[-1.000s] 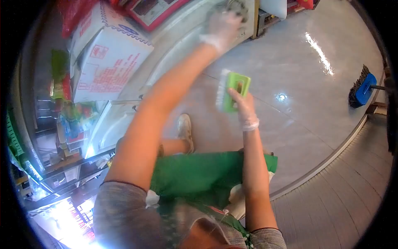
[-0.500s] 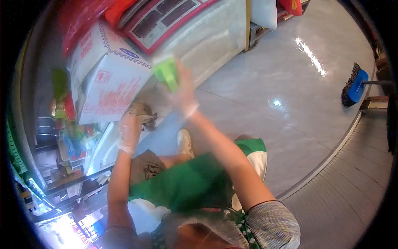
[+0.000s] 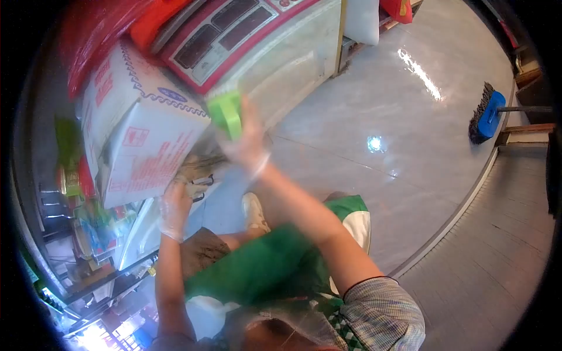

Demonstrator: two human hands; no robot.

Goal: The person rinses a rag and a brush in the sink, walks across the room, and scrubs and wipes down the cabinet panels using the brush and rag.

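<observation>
My right hand (image 3: 249,140), in a clear glove, is closed on a green brush (image 3: 225,114) with white bristles, near the pale panel (image 3: 281,76) below a red-framed display. My left hand (image 3: 175,205), also gloved, is closed at the lower edge of a white cardboard box (image 3: 149,137) with red print. A brownish cloth-like item (image 3: 202,167) shows beside its fingers, partly hidden by the box. Whether the left fingers grip the item or the box edge, I cannot tell.
A blue broom head (image 3: 489,116) lies on the grey floor (image 3: 351,140) at the right. Red plastic packaging (image 3: 105,29) hangs over the box. Colourful packages (image 3: 102,225) stand at the left, and my shoe (image 3: 253,212) is below.
My left hand has come down from the panel to below the box. My right hand has carried the brush leftward to the panel. The view has shifted, with the broom now further left.
</observation>
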